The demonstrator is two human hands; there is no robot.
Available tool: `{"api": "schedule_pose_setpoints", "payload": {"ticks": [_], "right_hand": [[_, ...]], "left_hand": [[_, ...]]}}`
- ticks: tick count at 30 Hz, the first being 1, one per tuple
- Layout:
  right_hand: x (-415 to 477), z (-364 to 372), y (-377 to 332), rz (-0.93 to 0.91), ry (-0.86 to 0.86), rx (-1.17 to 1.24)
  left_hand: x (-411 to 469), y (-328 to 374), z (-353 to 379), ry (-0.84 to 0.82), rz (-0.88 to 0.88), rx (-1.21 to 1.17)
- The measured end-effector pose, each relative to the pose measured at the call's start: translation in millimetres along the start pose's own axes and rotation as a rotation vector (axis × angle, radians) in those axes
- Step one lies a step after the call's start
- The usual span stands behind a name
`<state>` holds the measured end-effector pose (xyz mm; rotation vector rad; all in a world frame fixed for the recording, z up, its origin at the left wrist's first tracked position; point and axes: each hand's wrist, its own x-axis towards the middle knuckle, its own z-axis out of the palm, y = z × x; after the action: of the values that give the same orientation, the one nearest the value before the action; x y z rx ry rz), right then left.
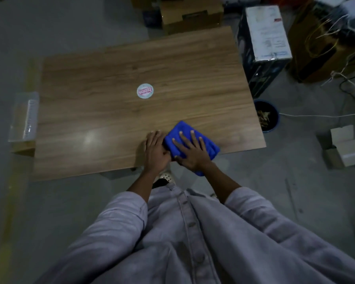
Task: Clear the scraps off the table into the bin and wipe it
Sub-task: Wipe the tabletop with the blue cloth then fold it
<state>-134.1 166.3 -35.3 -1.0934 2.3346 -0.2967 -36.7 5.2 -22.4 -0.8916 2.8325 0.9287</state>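
A black carton with a white label [262, 35] stands upright on the grey floor. Just right of it sits a brown cardboard box [307, 58] tangled with loose wires [324, 31]. Left of the carton is another brown box [191, 15]. A small pale open carton [344, 146] lies nearer the viewer than it. Well left of the carton are a round sticker [145, 90] and, farther left, a clear plastic container [24, 116].

- Dim, bluish light throughout; shadows faint.
- Soft glare patch on the table [111, 68], lower left of frame centre.
- Blur smears the boxes [264, 33] at upper right.
- Wide-angle bending towards the frame edges.
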Motion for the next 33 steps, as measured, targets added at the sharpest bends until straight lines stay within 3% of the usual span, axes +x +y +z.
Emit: {"api": "schedule_pose_setpoints", "payload": {"ticks": [2,4,8,11,13,15,18,20,23,27,29,31,33], "right_hand": [[6,-7,1,-0.056,-0.009,-0.057],[0,-15,24,0.033,0.072,-0.048],[-28,-41,94,0.49,0.26,0.134],[-14,-33,65,0.768,0.384,0.249],[7,-7,12,0.635,0.398,0.201],[17,20,-32,0.317,0.295,0.086],[11,23,-14,0.023,0.261,-0.037],[3,7,22,0.105,0.297,-0.048],[-16,-19,73,0.43,0.358,0.103],[-7,-14,43,0.676,0.544,0.271],[9,12,-4,0.458,0.542,0.243],[17,41,-38,0.089,0.417,0.143],[21,43,-33,-0.131,0.312,0.057]], "left_hand": [[16,-13,-13,0.015,-0.003,0.009],[29,-20,-26,-0.002,0.015,0.031],[43,-24,-36,-0.126,0.043,0.07],[43,-24,-32,-0.193,0.101,0.088],[41,-21,-30,-0.213,0.111,0.099],[40,-20,-27,-0.183,0.134,0.111],[42,-24,-26,-0.171,0.17,0.094],[46,-28,-27,-0.195,0.194,0.106],[46,-35,-28,-0.229,0.222,0.149],[42,-37,-29,-0.218,0.233,0.17],[38,-31,-28,-0.202,0.285,0.226],[33,-22,-27,-0.188,0.467,0.317],[29,-11,-26,-0.207,0.677,0.397]]}}
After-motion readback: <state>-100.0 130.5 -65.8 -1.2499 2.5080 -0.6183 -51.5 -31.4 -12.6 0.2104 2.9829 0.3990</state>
